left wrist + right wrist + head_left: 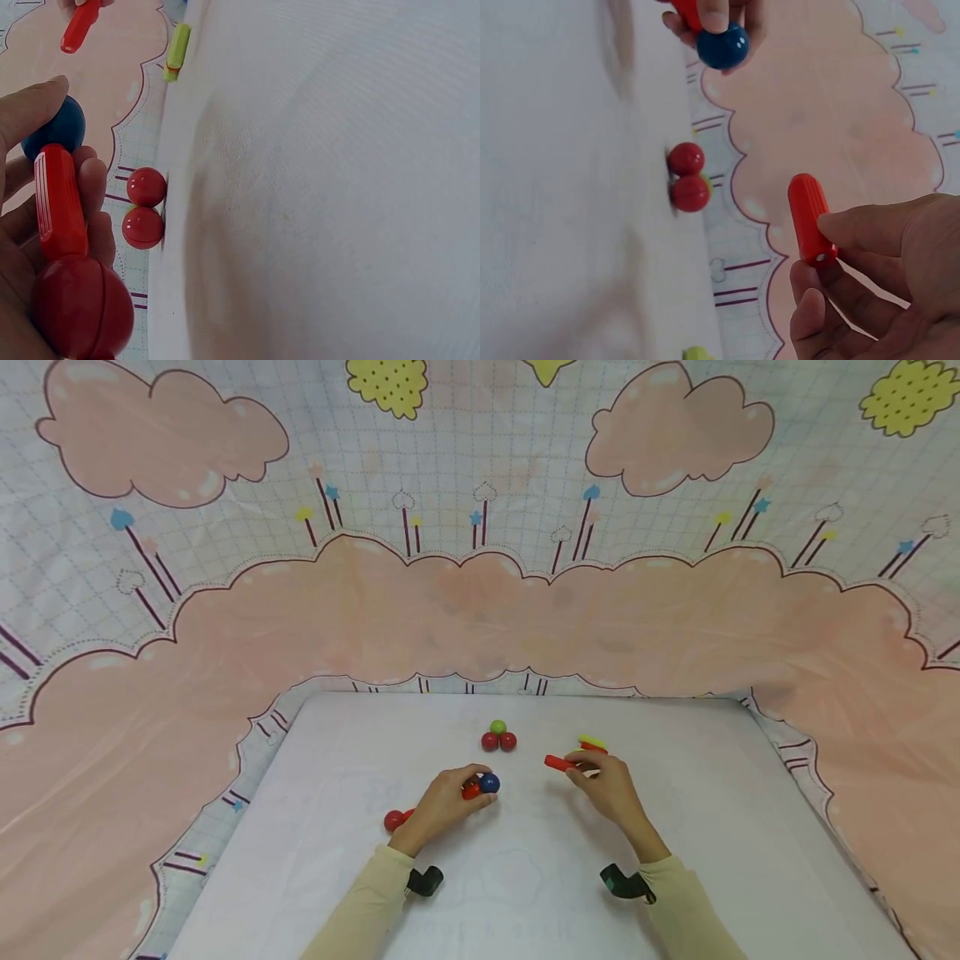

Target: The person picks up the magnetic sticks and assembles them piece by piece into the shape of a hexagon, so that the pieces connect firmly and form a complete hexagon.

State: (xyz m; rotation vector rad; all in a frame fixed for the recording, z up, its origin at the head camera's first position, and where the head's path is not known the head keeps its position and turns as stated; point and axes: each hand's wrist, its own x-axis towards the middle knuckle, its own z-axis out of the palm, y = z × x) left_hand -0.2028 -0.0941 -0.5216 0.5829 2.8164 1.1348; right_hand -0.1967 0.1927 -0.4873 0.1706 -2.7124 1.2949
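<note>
My left hand [442, 802] holds a chain of toy balls and rods above the white table. At the chain's front end a blue ball [64, 127] joins a red rod [60, 202], followed by a large red ball [82, 307]. Out past the wrist side of this hand, another red ball [393, 821] shows in the head view, a red piece beside it. My right hand [607, 785] pinches a single red rod [810, 217] between thumb and fingers, its free end pointing left towards the blue ball, with a gap between them.
Two red balls [490, 742] and a green ball [498, 727] sit clustered on the white table [525, 893] farther back. Yellow-green and red rods [592, 742] lie just beyond my right hand. A patterned cloth [480, 618] hangs behind the table.
</note>
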